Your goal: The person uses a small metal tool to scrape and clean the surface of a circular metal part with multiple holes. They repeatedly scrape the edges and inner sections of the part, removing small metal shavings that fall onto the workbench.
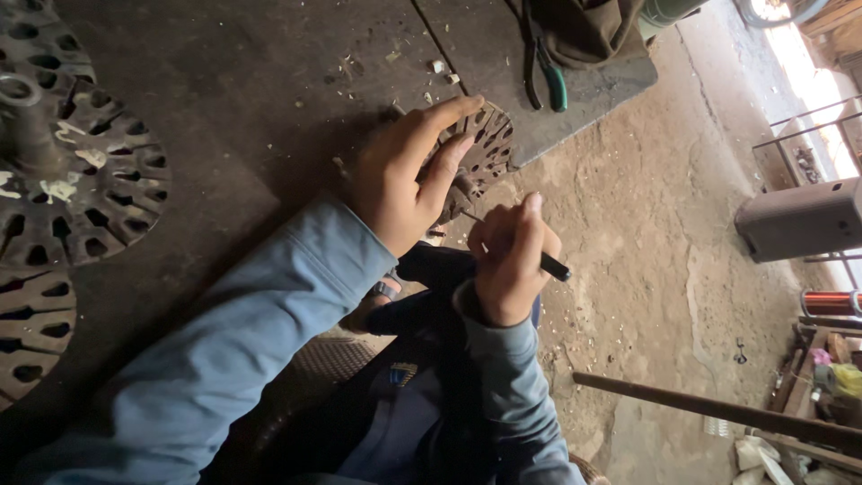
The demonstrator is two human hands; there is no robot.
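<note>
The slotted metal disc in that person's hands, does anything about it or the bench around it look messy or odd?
Mildly. Small pale scraps lie scattered on the dark worktop beyond the slotted disc, and pale bits cling to the larger disc on the left. Nothing looks broken.

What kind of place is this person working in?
Probably a repair workshop for motors or fans. The left hand steadies a slotted metal disc on a workbench, the right hand pokes it with a thin tool, and pliers lie nearby.
</note>
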